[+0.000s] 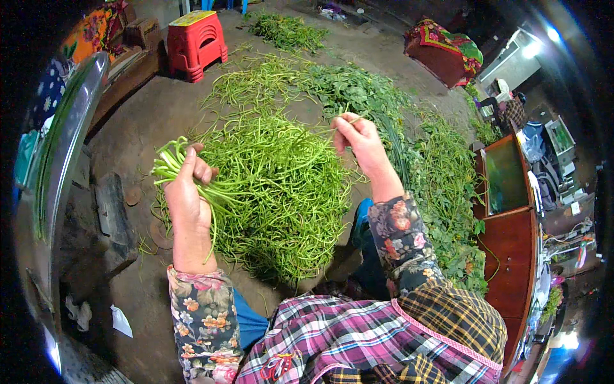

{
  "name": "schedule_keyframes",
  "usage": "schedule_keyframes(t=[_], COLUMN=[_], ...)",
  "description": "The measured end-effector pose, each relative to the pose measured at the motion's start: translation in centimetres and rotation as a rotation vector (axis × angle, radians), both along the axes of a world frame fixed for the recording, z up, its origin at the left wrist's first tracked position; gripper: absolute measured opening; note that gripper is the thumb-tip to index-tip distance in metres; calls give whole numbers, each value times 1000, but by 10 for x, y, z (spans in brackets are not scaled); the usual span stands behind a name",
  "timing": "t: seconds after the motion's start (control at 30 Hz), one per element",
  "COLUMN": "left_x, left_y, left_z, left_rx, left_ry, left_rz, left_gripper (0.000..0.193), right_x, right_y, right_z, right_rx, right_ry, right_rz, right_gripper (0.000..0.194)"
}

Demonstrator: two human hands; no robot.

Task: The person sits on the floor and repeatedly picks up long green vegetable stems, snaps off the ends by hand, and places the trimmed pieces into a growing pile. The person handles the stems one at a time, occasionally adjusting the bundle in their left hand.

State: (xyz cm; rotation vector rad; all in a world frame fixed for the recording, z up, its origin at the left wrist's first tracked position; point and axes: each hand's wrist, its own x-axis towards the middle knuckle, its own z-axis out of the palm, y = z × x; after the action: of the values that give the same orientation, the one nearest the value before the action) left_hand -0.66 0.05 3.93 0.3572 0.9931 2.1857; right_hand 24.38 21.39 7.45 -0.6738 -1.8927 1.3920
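A bunch of green stems [169, 161] is gripped in my left hand [189, 187], cut ends up and to the left, the long parts trailing right and down. Over the pile's right edge, my right hand [357, 137] pinches the end of a thin green stem [352, 120] between thumb and fingers. Directly before me, between my legs, lies a large heap of tangled green stems [283, 201]. Whether the pinched stem joins the heap or the bunch cannot be made out.
Leafy green vines [355, 91] spread over the floor behind and to the right. A red plastic stool stack [196, 45] stands at back left, a brown wooden cabinet [508, 254] at right. A glass-topped table edge [72, 139] is at left. Another person [513, 113] sits at far right.
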Motion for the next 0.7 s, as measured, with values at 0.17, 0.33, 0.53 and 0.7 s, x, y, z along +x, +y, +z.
schedule_keyframes(t=[0.17, 0.33, 0.53, 0.7], left_x=[3, 18, 29, 23], left_y=[8, 21, 25, 27], left_z=[-14, -26, -40, -57], left_rx=[-79, -125, -187, -177], left_ry=[22, -35, -35, -121], left_rz=[-86, -208, -275, -311], left_gripper=[17, 19, 17, 17], right_x=[17, 17, 8, -2], right_y=[-17, -29, -39, -45], right_z=[20, 35, 33, 31], right_rx=[-208, -221, -324, -442], right_ry=[359, 471, 567, 680], right_rz=[95, 126, 242, 336], right_gripper=[15, 14, 15, 13])
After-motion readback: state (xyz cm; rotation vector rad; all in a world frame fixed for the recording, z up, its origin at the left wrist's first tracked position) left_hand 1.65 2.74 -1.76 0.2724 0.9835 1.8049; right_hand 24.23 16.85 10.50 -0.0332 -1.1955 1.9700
